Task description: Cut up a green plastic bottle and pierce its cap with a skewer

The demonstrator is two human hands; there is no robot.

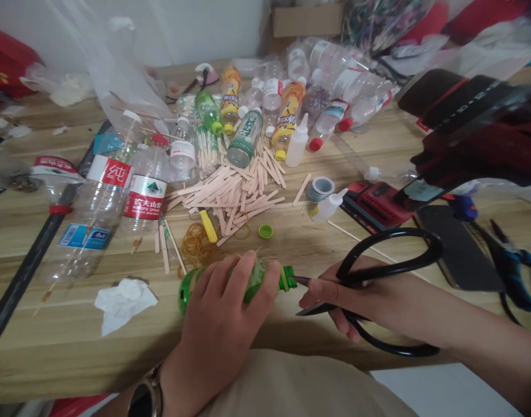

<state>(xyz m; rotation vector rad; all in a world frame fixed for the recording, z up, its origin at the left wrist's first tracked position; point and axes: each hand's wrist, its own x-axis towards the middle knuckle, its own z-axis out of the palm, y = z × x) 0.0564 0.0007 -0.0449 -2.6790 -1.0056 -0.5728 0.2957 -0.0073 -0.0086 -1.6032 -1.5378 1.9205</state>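
Observation:
A green plastic bottle (pixel 257 282) lies on its side at the table's front edge, its uncapped neck pointing right. My left hand (pixel 231 307) is wrapped over the bottle from above and grips it. In my right hand (pixel 339 292) are black-handled scissors (pixel 389 272), held near the pivot with the blades parted. The upper blade tip is at the bottle's mouth; whether it touches the rim or sits inside, I cannot tell. A green cap (pixel 265 231) lies just beyond the bottle, near a heap of rubber bands (pixel 198 240).
Wooden craft sticks (pixel 243 191) lie piled mid-table, with a yellow-handled tool (pixel 208 226) in front. Plastic bottles (pixel 148 191) stand left; more lie behind. A red power drill (pixel 483 133), glue bottle (pixel 328 205), phone (pixel 459 249) and pliers (pixel 513 260) are right. Crumpled tissue (pixel 124 301) lies left.

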